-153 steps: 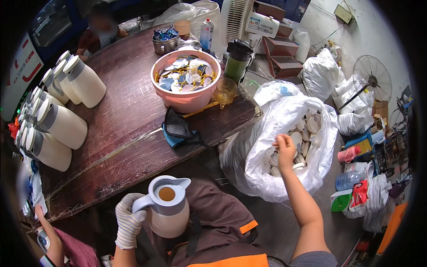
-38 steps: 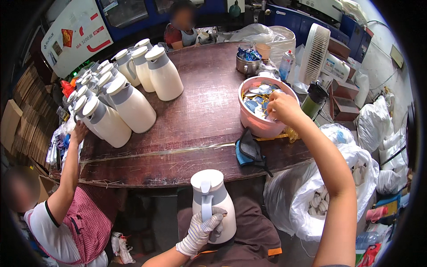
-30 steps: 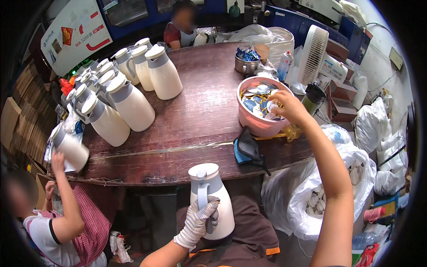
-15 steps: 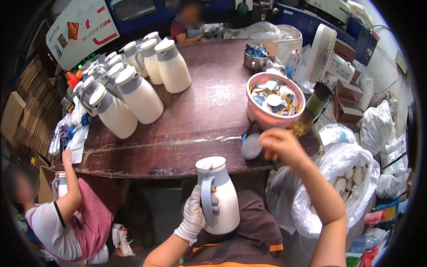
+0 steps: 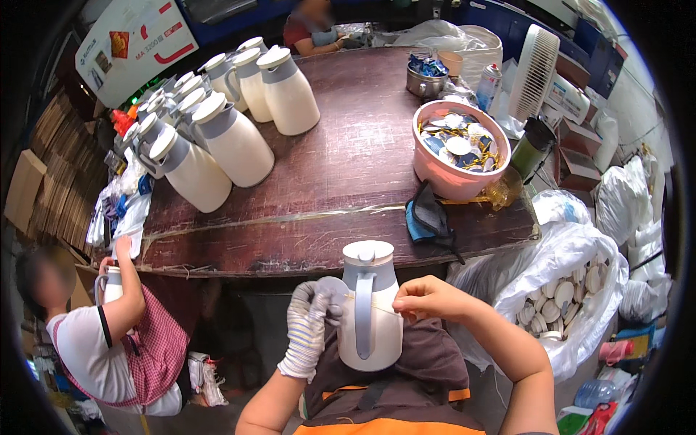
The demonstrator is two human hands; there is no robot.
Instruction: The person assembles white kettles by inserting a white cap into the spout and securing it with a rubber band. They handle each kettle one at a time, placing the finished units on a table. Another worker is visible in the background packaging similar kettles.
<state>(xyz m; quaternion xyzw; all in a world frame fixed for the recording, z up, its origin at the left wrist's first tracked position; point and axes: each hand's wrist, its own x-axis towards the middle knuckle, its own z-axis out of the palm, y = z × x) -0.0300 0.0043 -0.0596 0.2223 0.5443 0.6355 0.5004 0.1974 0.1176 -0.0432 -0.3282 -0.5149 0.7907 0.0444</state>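
A white insulated jug point(image 5: 371, 308) with a grey handle stands upright on my lap, just below the table edge. My left hand point(image 5: 307, 332), in a striped knit glove, presses against the jug's left side and pinches a round pale tag point(image 5: 330, 286) by the jug's neck. My bare right hand point(image 5: 428, 299) is at the jug's right side, fingers pinched on a thin string that runs from the tag across the handle.
The brown table point(image 5: 326, 181) carries several white jugs point(image 5: 232, 141) at the left, a pink basin of round tags point(image 5: 455, 148) and a blue pouch point(image 5: 426, 217). A white sack of lids point(image 5: 573, 283) stands to my right. A seated person point(image 5: 109, 341) at the lower left holds a jug.
My right hand came back from the pink basin to the jug with a tag on a string. My left hand shifted from the handle to the tag. The seated person took a jug down.
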